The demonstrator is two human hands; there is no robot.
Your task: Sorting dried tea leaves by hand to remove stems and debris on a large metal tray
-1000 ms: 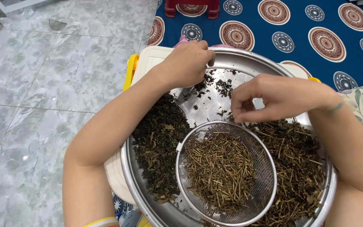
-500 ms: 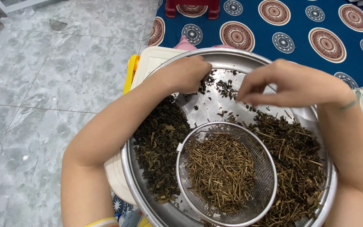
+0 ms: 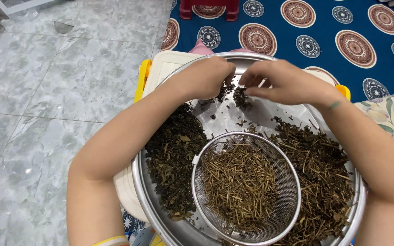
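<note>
No packages or labels in sight, only a blue mat [image 3: 297,27] with round patterns at far right. Wide steel basin [image 3: 160,218] on a white lidded tub [image 3: 169,68] with yellow clips. Dark dried leaves [image 3: 174,155] heaped left, twiggy mix [image 3: 320,164] right, pale stems in the wire sieve [image 3: 247,187] near centre. Left hand [image 3: 206,75] and right hand [image 3: 283,82] close together at the far rim, fingers pinched on small dark clumps [image 3: 233,93] just beneath.

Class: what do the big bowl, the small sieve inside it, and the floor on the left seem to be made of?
Big bowl: likely stainless steel, shiny silver rim. Small sieve: fine metal mesh, see-through weave, metal rim. Floor: glossy marble-look tiles, grey veining, visible joints.
</note>
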